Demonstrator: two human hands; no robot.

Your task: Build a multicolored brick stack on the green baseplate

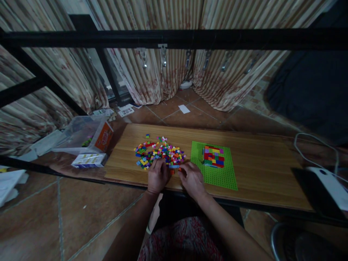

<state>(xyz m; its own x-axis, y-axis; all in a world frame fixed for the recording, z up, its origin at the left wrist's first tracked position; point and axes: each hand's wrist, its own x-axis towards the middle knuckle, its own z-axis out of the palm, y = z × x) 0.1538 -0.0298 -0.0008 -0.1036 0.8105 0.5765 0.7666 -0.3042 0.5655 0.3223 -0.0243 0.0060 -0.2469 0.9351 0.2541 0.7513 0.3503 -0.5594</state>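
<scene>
A loose pile of small multicoloured toy bricks (171, 154) lies on the wooden board (258, 163). My left hand (158, 176) rests at the near edge of the pile with its fingers curled in; what they hold, if anything, is hidden. Just to the right, my right hand (193, 179) pinches a small orange-red brick (179, 169) between thumb and finger. Beside that hand lies a green studded baseplate (231, 175), and a block built of red, blue, yellow and other bricks (214, 157) stands on its upper middle.
At the left end are a clear plastic bin (73, 132) with an orange label and a small white-and-blue box (89, 160). A white device (330, 186) with a cable sits at the right end. A black metal bar (174, 39) crosses in front of striped curtains (152, 72).
</scene>
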